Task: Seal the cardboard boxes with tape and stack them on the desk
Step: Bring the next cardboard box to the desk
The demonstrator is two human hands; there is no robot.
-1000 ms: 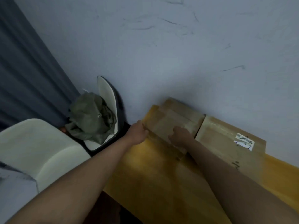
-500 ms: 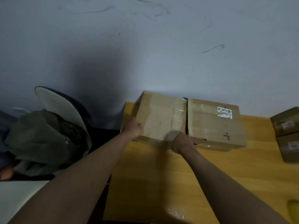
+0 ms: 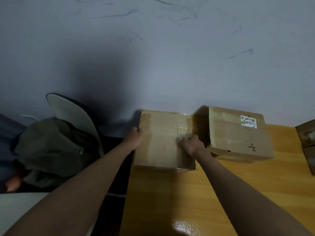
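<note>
A taped cardboard box (image 3: pixel 163 140) sits at the left end of the wooden desk (image 3: pixel 187 198), close to the wall. My left hand (image 3: pixel 135 137) grips its left edge. My right hand (image 3: pixel 191 144) grips its right edge, fingers curled over the top. To its right, a second taped box (image 3: pixel 237 133) with a white label stands apart from it by a dark gap; its front lower flap looks torn.
More stacked boxes (image 3: pixel 306 143) show at the right frame edge. Left of the desk stands a white chair (image 3: pixel 75 120) with a green garment (image 3: pixel 51 150) draped on it. The grey wall runs right behind the boxes.
The left box, held in both hands, has come toward me and away from the labelled box, opening a gap between them. The view has swung right and closer.
</note>
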